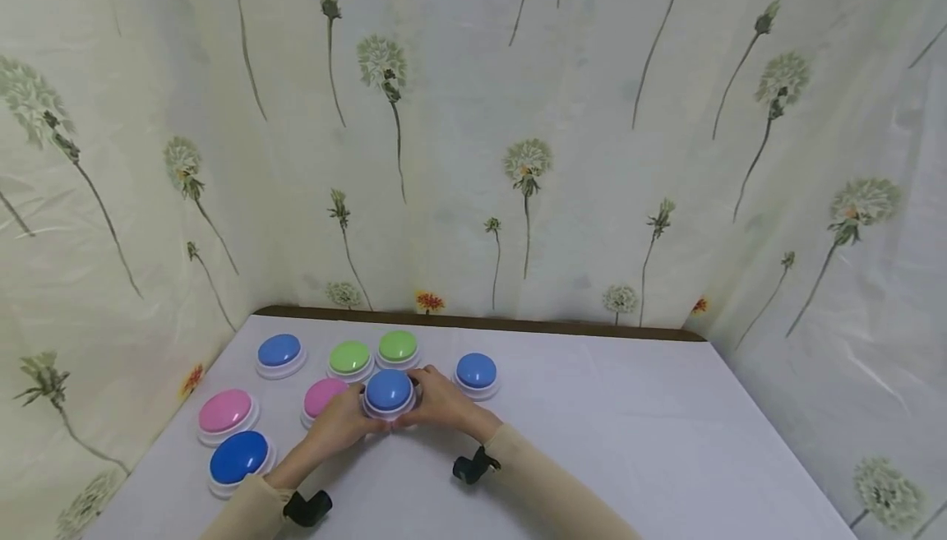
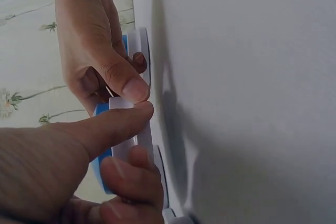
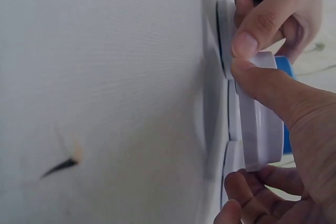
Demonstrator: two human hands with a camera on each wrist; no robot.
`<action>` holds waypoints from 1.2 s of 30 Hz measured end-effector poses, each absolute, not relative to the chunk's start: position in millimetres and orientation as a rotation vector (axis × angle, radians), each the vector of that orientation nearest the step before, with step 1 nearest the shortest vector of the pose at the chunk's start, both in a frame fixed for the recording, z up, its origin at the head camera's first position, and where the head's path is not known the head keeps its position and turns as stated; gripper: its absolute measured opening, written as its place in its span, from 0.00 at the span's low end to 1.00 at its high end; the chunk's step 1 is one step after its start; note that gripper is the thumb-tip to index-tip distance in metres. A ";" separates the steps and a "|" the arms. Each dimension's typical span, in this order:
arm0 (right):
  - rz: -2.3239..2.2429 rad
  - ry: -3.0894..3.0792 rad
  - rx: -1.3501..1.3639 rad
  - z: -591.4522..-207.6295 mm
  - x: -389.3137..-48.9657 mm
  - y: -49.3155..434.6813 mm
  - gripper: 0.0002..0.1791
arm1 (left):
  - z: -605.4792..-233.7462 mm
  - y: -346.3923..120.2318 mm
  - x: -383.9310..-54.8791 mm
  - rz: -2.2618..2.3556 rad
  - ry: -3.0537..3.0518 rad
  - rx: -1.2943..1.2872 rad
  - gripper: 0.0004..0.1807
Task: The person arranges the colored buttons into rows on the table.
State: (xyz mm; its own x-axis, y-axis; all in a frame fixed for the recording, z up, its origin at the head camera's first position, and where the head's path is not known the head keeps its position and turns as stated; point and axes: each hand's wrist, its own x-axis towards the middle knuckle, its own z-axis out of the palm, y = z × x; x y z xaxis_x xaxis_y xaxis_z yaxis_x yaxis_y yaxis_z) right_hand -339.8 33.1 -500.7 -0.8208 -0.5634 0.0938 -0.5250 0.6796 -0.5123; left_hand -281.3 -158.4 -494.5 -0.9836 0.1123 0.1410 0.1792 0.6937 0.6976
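Both hands hold a round push button with a blue dome and white base, one at each side. My left hand grips its left side and my right hand its right, with the thumbs meeting at the near edge. In the right wrist view the white base appears slightly raised above the tabletop. Just behind the left hand sits a pink button, partly hidden by it. Two green buttons stand behind the held one, and a blue button lies beyond the right hand.
Along the left of the white table are a blue button, a pink button and another blue button, near the left forearm. A dark edge strip runs along the back, before a flowered curtain.
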 end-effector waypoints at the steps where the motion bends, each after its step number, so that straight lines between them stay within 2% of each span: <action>1: -0.827 2.820 -0.915 -499.2 -338.0 35.5 0.50 | -492.5 -156.8 -280.4 -1.159 -2.811 -0.240 0.40; 9: -0.837 2.876 -0.933 -485.8 -320.5 63.4 0.46 | -474.7 -137.7 -268.5 -1.068 -2.830 -0.278 0.38; 23: -0.678 3.090 -0.927 -445.4 -273.6 125.7 0.49 | -442.2 -87.9 -245.0 -0.930 -2.846 -0.465 0.44; 36: -0.710 3.178 -0.779 -432.8 -268.7 184.3 0.47 | -432.5 -31.9 -255.3 -1.000 -2.785 -0.616 0.42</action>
